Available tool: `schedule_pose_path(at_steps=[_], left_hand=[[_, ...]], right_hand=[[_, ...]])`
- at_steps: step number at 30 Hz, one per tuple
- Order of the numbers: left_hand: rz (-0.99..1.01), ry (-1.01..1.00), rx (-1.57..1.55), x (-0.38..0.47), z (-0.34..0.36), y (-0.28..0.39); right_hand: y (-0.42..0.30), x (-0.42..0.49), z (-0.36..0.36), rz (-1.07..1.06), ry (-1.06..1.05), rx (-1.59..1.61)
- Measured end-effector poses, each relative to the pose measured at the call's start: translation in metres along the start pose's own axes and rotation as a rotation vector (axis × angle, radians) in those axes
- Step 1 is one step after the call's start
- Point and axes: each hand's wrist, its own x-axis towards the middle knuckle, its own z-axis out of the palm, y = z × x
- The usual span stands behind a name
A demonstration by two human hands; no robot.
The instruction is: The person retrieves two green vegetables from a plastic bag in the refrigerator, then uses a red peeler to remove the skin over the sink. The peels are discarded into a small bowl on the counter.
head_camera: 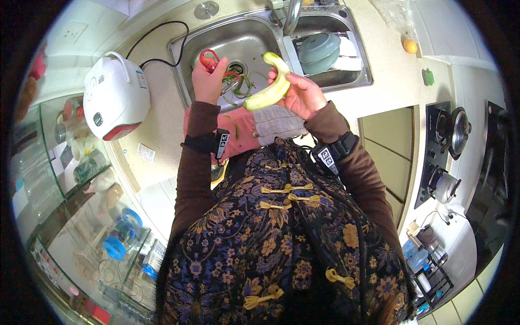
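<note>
A curved, pale green peeled vegetable (271, 92), perhaps a cucumber, rests in the grip of my right hand (302, 94) over the front rim of the left sink basin (252, 34). Thin darker green streaks remain on its surface. My left hand (208, 83) is closed around a red-handled peeler (208, 57), whose metal blade end shows below the fingers. Beneath it, green peel strips (243, 87) lie around the drain (237, 67). One more strip (232, 125) lies on a pink cloth (239, 140) at the sink's front edge, beside a grey cloth (274, 126).
A white rice cooker (115, 95) with a black cord stands left of the sink. Green-grey dishes (319, 53) sit in a rack in the right basin, near the faucet (292, 18). Rightward are a stove (432, 154) with a lidded pan and a pot (445, 190).
</note>
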Motion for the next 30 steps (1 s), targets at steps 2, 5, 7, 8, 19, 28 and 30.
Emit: schedule_pose_path(at_steps=[2, 5, 7, 8, 19, 28, 30], left_hand=[[-0.110, -0.013, -0.177, -0.003, 0.003, 0.016], [-0.124, -0.009, -0.363, -0.010, 0.007, 0.045], [-0.058, -0.015, -0.380, -0.019, 0.012, 0.064], [0.000, -0.024, -0.349, -0.024, 0.016, 0.073], [0.067, -0.201, -0.358, -0.030, 0.035, 0.085], [0.045, 0.141, -0.195, 0.008, 0.017, 0.062], [0.040, 0.124, -0.302, -0.009, 0.025, 0.067]], right_hand=[[0.003, -0.003, 0.005, -0.021, -0.022, -0.071], [0.008, -0.003, 0.012, -0.063, -0.116, -0.180], [0.011, -0.001, 0.015, -0.098, -0.152, -0.327], [0.013, -0.002, 0.016, -0.102, -0.130, -0.348], [0.013, -0.008, 0.034, -0.143, -0.219, -0.745], [0.010, -0.012, 0.017, -0.016, -0.131, -0.352], [0.010, -0.006, 0.014, -0.032, -0.078, -0.274]])
